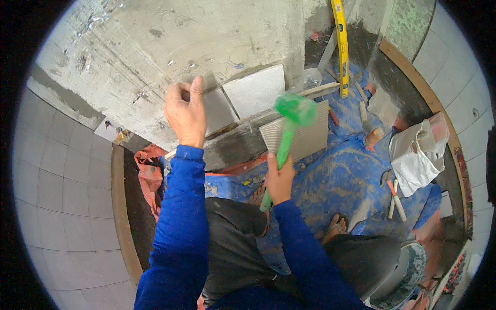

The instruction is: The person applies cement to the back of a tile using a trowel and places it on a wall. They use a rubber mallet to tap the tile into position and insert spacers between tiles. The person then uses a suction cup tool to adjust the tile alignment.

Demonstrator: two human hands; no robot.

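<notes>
My right hand is wrapped round the handle of a green rubber mallet, its head slightly blurred and raised near the wall tiles. Up by the concrete wall, my left hand has loosely bent fingers with the thumb apart, and nothing shows in it. It is beside a pale tile at the wall's foot, partly hidden by the hand. Another pale tile stands right of that one, with a dark gap between them. Below the mallet head leans a loose tile with a ridged back.
A yellow spirit level leans upright at the back. Blue sheeting covers the floor, bearing a hammer, a white bag and a cup-like container. A bucket stands by my right knee. Wooden strips edge the tiled areas.
</notes>
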